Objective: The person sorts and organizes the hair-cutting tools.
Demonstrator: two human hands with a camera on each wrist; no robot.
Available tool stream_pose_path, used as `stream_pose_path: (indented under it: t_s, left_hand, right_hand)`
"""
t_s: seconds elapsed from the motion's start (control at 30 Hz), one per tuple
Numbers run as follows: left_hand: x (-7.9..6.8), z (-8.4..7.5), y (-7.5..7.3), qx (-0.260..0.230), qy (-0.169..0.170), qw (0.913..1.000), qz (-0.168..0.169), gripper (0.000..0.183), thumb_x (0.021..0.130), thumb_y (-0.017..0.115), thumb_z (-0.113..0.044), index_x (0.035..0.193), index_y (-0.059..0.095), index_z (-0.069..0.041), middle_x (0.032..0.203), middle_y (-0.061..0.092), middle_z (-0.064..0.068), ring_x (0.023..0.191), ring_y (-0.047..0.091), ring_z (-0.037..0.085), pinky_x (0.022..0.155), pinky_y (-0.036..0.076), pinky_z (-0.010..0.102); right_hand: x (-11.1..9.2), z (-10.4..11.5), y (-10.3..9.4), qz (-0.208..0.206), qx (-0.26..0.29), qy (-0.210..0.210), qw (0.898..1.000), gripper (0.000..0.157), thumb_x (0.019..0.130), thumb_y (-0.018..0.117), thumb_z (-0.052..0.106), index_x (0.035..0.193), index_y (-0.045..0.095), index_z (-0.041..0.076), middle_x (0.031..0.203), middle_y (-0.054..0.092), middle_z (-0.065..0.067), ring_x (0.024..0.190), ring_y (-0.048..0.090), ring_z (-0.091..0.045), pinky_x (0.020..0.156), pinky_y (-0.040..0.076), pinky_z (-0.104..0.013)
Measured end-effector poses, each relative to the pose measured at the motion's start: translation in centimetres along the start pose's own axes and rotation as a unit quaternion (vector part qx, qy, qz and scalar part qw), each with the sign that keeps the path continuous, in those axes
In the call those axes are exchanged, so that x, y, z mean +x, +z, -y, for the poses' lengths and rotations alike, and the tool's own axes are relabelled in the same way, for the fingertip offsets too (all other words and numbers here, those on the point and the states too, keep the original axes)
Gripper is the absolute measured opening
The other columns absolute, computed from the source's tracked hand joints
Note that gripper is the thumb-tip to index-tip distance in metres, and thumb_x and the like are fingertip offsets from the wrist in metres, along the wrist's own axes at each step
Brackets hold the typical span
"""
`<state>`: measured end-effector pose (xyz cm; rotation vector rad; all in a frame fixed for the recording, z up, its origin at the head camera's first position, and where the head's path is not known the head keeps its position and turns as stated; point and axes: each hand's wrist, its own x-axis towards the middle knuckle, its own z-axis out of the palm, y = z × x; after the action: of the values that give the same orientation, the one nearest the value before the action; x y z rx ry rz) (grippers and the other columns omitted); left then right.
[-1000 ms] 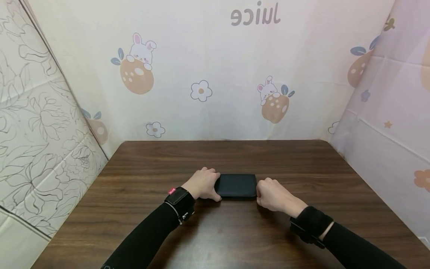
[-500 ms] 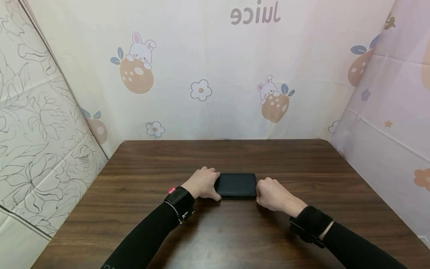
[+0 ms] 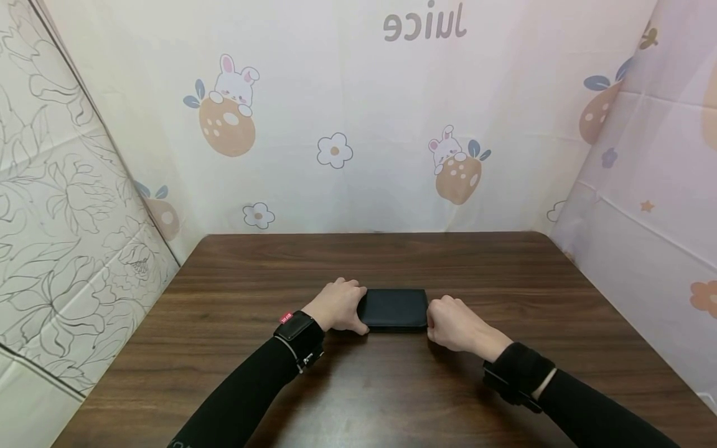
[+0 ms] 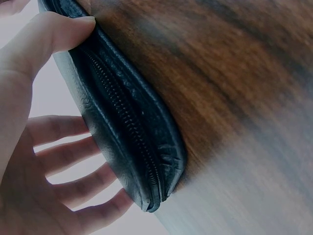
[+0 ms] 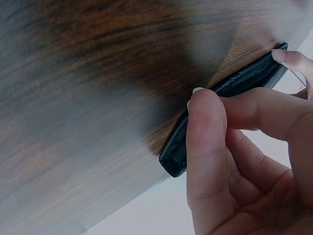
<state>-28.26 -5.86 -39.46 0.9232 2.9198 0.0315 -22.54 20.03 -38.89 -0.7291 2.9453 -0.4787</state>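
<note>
A black zip wallet [image 3: 393,308] lies flat on the wooden table in the head view, its zipper [image 4: 121,108] side facing the person. My left hand [image 3: 336,305] grips its left end, thumb on the near edge and fingers spread along the other side in the left wrist view. At the wallet's right end, my right hand [image 3: 458,326] has its fingers curled. In the right wrist view the thumb and index finger of the right hand [image 5: 244,161] pinch together at the zipper line, the pull hidden between the fingertips.
The brown wood-grain table [image 3: 375,261] runs back to a curtain [image 3: 347,93] printed with rabbits and fruit. Other hanging cloths [image 3: 73,186] flank it on both sides. Each wrist wears a black strap [image 3: 300,339].
</note>
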Motion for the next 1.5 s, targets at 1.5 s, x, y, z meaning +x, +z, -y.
stream_pose_path:
  t_s: [1.5]
  left_hand:
    - [0.0, 0.0, -0.2, -0.01, 0.0, 0.9999, 0.007, 0.08, 0.077, 0.085, -0.051, 0.14, 0.06, -0.008, 0.135, 0.061, 0.009, 0.121, 0.057, 0.033, 0.1, 0.049, 0.043]
  right_hand:
    - [0.7, 1.8, 1.1, 0.007, 0.017, -0.002, 1.0, 0.02, 0.085, 0.07, -0.002, 0.07, 0.069, 0.011, 0.058, 0.053, 0.007, 0.046, 0.047, -0.006, 0.047, 0.04, -0.023]
